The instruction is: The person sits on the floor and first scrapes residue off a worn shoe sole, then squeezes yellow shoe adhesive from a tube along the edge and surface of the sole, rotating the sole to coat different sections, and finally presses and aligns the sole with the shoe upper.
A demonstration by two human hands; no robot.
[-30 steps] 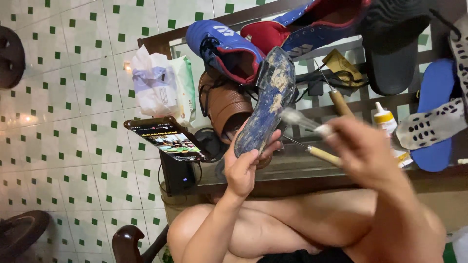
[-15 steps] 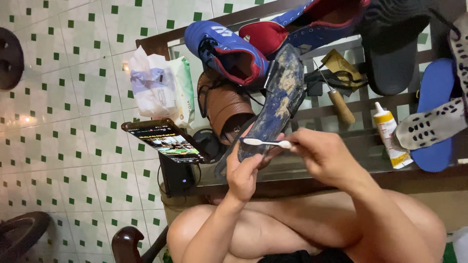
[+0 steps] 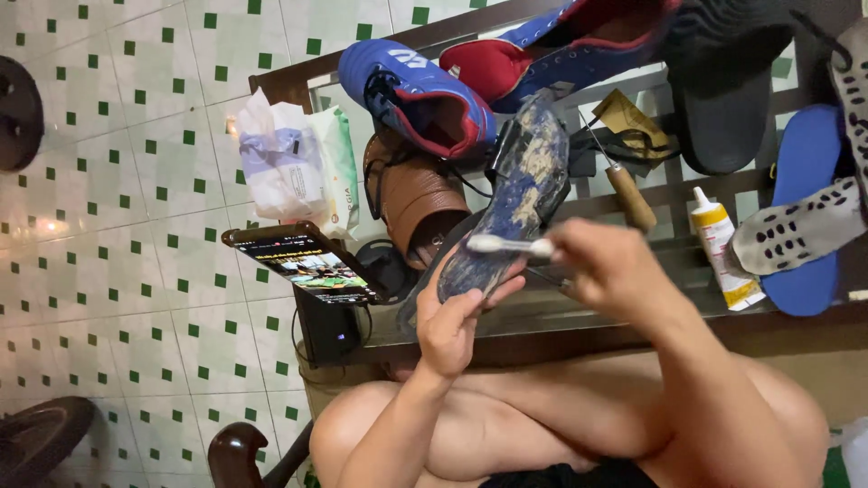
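Right hand (image 3: 615, 271) motion-blurred, its fingers indistinct around the white brush handle (image 3: 506, 245). Lower end of the worn blue shoe sole (image 3: 515, 208) hidden behind left hand (image 3: 452, 325). Black slipper (image 3: 732, 81) and blue-red football boot (image 3: 579, 36) cut off at top edge. Dark round object (image 3: 18, 113) cropped at left edge.

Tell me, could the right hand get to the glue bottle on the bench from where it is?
Probably yes. The glue bottle lies just beyond the right hand with nothing between them, but that hand already holds a small white brush it would have to put down.
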